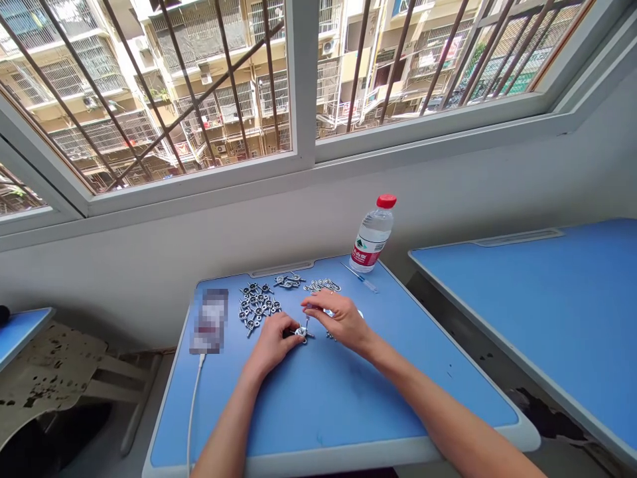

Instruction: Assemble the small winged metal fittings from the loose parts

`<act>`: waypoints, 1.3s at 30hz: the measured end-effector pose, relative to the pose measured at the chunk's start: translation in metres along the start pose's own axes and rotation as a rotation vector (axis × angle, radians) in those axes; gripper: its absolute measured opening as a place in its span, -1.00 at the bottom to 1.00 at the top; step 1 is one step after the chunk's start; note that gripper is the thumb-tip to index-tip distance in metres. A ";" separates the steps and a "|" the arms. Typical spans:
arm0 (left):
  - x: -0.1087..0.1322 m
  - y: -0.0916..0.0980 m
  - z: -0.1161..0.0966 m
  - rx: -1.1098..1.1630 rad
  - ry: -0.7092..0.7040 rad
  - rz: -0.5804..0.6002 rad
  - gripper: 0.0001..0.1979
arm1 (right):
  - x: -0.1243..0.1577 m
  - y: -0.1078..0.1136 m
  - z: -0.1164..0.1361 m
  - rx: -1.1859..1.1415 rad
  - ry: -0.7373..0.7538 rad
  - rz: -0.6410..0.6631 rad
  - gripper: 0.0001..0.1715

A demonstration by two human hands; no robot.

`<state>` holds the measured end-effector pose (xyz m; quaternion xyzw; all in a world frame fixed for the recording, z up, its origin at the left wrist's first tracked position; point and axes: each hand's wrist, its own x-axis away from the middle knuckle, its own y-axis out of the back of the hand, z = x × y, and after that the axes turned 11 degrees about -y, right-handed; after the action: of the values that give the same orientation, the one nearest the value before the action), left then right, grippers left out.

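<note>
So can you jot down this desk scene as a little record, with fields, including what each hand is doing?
Left hand: pinching a small metal fitting
Right hand: just beyond the fitting, over more metal parts; any grip is hidden
Other parts: a cluster of metal fittings
Surface: blue desk
Also on desk: water bottle with red cap, blurred-out device with white cable

1. The camera sits on the person's head and looks forward and down.
2. It is near the left hand (271, 345) and right hand (339, 320), in the middle of the picture, over the blue desk (348, 411).
3. The window (298, 79) fills the top, farther away.
</note>
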<state>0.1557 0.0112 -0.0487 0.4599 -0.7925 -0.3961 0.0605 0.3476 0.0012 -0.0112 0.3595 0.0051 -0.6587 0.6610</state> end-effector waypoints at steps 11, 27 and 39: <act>0.000 0.000 0.000 0.005 -0.004 -0.006 -0.91 | 0.003 -0.005 0.005 0.035 -0.084 -0.061 -0.87; 0.000 0.002 -0.001 0.041 0.012 -0.003 -0.90 | 0.002 0.000 0.000 -0.020 0.067 0.059 -0.72; 0.001 -0.001 0.003 0.009 0.001 -0.007 -0.93 | 0.001 -0.003 -0.003 -0.054 -0.063 -0.018 -0.79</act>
<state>0.1549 0.0120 -0.0518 0.4632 -0.7926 -0.3925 0.0573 0.3465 0.0018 -0.0154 0.3204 0.0052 -0.6752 0.6644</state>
